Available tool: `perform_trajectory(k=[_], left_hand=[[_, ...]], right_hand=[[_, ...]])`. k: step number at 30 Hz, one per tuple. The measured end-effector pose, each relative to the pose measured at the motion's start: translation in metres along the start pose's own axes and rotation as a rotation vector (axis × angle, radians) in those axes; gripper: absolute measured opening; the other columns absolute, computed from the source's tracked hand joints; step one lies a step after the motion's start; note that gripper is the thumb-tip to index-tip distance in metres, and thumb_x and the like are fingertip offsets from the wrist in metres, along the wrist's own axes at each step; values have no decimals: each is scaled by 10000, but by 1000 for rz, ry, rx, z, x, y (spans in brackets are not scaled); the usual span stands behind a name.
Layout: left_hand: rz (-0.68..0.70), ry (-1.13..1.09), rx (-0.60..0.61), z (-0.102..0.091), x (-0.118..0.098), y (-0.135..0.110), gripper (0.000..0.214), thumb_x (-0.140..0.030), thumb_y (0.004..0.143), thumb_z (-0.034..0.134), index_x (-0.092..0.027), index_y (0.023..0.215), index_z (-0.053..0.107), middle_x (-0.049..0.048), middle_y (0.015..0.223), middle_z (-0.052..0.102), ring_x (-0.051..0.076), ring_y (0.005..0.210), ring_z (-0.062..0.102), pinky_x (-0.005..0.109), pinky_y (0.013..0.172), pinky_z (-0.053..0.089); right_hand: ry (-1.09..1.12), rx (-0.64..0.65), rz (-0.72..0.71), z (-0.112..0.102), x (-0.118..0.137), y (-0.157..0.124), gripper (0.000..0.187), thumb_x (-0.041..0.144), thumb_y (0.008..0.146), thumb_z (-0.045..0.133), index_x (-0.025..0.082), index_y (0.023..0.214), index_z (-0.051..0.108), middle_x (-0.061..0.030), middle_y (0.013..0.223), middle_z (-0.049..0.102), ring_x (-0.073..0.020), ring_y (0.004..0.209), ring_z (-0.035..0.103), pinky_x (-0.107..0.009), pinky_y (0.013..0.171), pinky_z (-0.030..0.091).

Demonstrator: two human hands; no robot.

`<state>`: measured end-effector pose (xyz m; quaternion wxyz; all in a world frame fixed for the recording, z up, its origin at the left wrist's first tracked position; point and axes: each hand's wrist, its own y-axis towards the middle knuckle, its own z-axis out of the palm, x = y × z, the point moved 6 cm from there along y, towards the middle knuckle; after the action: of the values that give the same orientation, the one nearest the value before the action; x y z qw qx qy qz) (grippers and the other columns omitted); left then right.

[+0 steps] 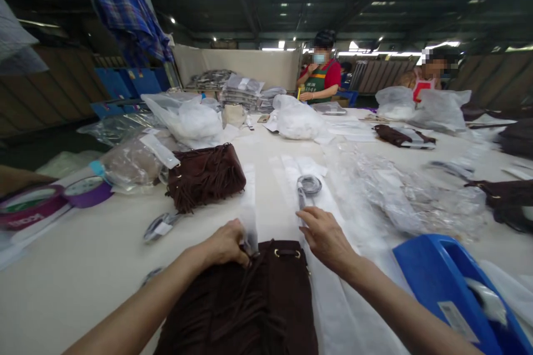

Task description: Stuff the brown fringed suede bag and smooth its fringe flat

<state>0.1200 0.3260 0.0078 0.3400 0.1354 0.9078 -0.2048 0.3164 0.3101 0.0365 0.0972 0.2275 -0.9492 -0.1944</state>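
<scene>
A dark brown fringed bag [287,294] with gold eyelets lies at the table's near edge, its lower part cut off by the frame. My left hand [227,242] is closed on the bag's top edge, where a greyish piece also shows at the fingertips. My right hand [327,236] is above white paper strips, right of the bag's mouth. Its fingers are bent around the lower end of a coiled grey strap [309,184]; the exact grip is partly hidden. A second brown fringed bag [208,175] sits farther back on the left.
Tape rolls [88,191] and another coil [160,227] lie left. Clear plastic bags [387,188] spread across the right, with a blue tape dispenser [453,288] nearer me. White stuffed bags [295,119] stand farther back. Two people are beyond the table, one in a green apron [315,84].
</scene>
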Motion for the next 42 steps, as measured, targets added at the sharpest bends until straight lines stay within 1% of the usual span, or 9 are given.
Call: perform_trajectory(k=[4,9,12,18,21,25,30,37,42], left_hand=[[-9,119,-227,-12,13,-38,509,-247,590,666,-121,1065,534,140,1162,509,332,1125,412,483,993,285],[93,183,-348,-8,14,-94,339,-293,779,483,-163,1089,525,95,1174,533,250,1127,448,418,1010,327],[123,250,-321,2,-1,-97,289,-150,804,379,-173,1045,538,71,1124,560,203,1093,471,353,992,344],[-41,266,-273,13,-9,-70,307,-6,676,346,-128,869,551,109,872,620,233,854,576,367,791,443],[-30,207,-216,15,3,-70,340,-13,674,364,-169,893,573,51,905,643,183,875,589,294,795,444],[29,144,-201,15,14,-79,352,-35,722,371,-191,952,586,6,987,640,129,942,571,222,838,418],[85,208,-250,22,1,-85,330,-42,742,389,-166,969,594,61,1031,613,211,1020,519,366,903,358],[174,248,-192,48,-45,-96,237,-95,782,421,-203,888,604,36,961,615,221,952,525,397,847,372],[358,63,-52,81,-77,-115,289,-69,742,504,-206,984,582,17,1056,618,171,1007,544,301,939,376]], right_hand=[[400,-30,4,-13,41,-45,231,157,855,484,176,1073,559,-94,1043,595,-204,953,551,-346,825,470],[484,-57,-102,-33,71,-78,323,98,853,428,168,1164,481,-116,1088,556,-209,1005,511,-356,835,457],[453,-23,-167,-33,83,-57,382,32,819,387,167,1163,483,-102,1121,561,-212,1029,479,-368,852,406],[248,370,-255,3,123,1,350,72,755,449,142,1086,536,-100,977,632,-247,977,467,-383,806,333],[232,462,-273,11,118,1,307,71,685,502,183,946,617,-57,832,661,-224,894,507,-349,776,324],[199,563,-227,0,58,-26,309,-7,608,498,230,721,661,13,736,666,-165,861,537,-299,802,304],[54,479,42,-32,-8,-49,370,-75,577,392,138,718,658,-91,786,651,-204,797,557,-315,707,331],[165,337,-120,-12,88,-16,344,56,748,424,217,1002,591,-32,1073,594,-171,999,485,-284,802,326],[108,334,-111,12,91,-1,229,98,724,451,148,878,613,-99,932,625,-222,895,513,-334,732,313]])
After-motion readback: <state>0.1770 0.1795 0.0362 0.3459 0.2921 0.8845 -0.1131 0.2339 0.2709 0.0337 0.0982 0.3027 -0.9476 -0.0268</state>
